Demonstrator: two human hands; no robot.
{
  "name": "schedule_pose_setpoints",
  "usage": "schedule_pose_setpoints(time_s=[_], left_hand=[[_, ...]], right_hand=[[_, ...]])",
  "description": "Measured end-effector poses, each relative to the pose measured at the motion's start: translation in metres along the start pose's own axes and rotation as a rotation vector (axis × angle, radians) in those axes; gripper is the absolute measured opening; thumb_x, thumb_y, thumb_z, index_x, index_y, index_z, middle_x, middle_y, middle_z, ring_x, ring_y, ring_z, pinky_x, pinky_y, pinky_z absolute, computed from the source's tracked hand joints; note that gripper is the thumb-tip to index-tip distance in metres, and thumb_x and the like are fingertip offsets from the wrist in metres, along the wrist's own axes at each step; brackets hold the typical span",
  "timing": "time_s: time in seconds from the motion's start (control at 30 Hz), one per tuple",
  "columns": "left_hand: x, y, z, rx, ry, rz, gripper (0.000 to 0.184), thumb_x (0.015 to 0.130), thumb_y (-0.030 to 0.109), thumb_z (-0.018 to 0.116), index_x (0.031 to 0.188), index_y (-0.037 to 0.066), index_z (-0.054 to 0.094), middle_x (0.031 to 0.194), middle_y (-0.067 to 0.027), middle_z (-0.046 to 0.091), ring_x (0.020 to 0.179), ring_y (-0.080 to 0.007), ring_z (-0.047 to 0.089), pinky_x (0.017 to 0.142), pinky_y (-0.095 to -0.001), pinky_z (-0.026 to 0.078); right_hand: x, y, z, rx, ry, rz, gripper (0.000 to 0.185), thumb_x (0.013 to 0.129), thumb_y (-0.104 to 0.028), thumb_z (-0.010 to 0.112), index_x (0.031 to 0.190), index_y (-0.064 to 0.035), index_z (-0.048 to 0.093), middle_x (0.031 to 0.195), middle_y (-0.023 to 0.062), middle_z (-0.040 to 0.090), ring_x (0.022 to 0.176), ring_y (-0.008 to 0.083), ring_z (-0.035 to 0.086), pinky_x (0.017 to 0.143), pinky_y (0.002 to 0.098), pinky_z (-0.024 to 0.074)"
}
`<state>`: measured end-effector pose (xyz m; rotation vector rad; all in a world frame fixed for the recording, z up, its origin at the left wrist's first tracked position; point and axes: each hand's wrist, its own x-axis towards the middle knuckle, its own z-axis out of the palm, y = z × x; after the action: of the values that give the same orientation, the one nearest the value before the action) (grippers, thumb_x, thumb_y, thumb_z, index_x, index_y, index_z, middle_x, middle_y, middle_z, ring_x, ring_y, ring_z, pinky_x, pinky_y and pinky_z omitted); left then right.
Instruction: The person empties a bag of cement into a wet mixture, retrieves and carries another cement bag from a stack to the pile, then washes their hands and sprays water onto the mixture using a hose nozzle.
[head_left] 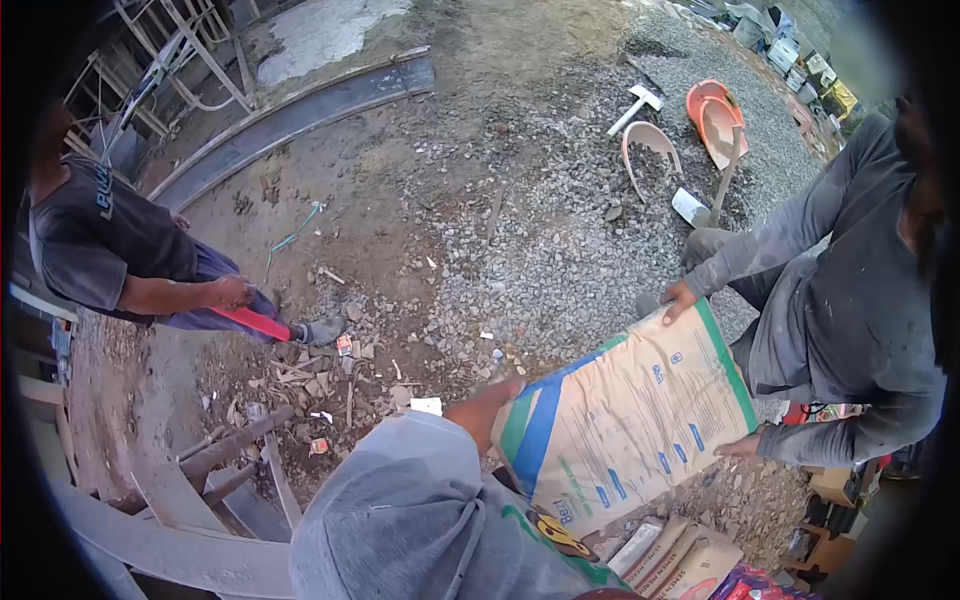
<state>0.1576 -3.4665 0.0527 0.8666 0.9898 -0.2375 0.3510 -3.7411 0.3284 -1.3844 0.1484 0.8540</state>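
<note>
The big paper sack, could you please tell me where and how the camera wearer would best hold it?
Probably by both corners of the near short end of the sack, coming from the wearer's side with palms underneath. It is long and broad, with no handle showing, and the co-worker's hands hold the far short end; the wearer's left hand is by one near corner.

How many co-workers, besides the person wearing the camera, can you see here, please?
2: one co-worker is at the left, and another co-worker is at the right, holding the paper sack. Others may be out of view.
</note>
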Motion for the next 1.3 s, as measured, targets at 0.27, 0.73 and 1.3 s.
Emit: schedule_pose_setpoints(time_s=[0.27,0.73,1.3], left_hand=[[-0.007,0.114,-0.199,0.017,0.025,0.049,0.05,0.081,0.046,0.036,0.099,0.008,0.063,0.1,-0.0151,0.06,0.086,-0.0281,0.058,0.082,-0.0431,0.04],[-0.002,0.304,-0.622,-0.208,0.126,-0.05,0.049,0.081,0.046,0.036,0.096,0.009,0.064,0.098,-0.0149,0.061,0.084,-0.0278,0.059,0.081,-0.0421,0.041],[-0.023,0.526,-0.999,-0.561,0.191,0.047,0.048,0.081,0.047,0.036,0.094,0.01,0.064,0.093,-0.0145,0.062,0.08,-0.0273,0.059,0.079,-0.0408,0.042]], right_hand=[[0.052,-0.048,0.265,0.041,-0.164,-0.247,0.056,0.087,-0.049,0.031,0.121,-0.0068,0.046,0.114,0.0109,0.054,0.1,0.0271,0.053,0.085,0.039,0.0425],[0.176,-0.067,0.717,0.014,-0.338,-0.229,0.058,0.087,-0.051,0.03,0.121,-0.0071,0.045,0.116,0.011,0.053,0.102,0.0279,0.052,0.086,0.0397,0.0423],[0.327,0.112,1.008,0.004,-0.139,0.256,0.06,0.087,-0.053,0.028,0.123,-0.0075,0.044,0.118,0.0111,0.052,0.103,0.0288,0.052,0.087,0.0405,0.0421]])
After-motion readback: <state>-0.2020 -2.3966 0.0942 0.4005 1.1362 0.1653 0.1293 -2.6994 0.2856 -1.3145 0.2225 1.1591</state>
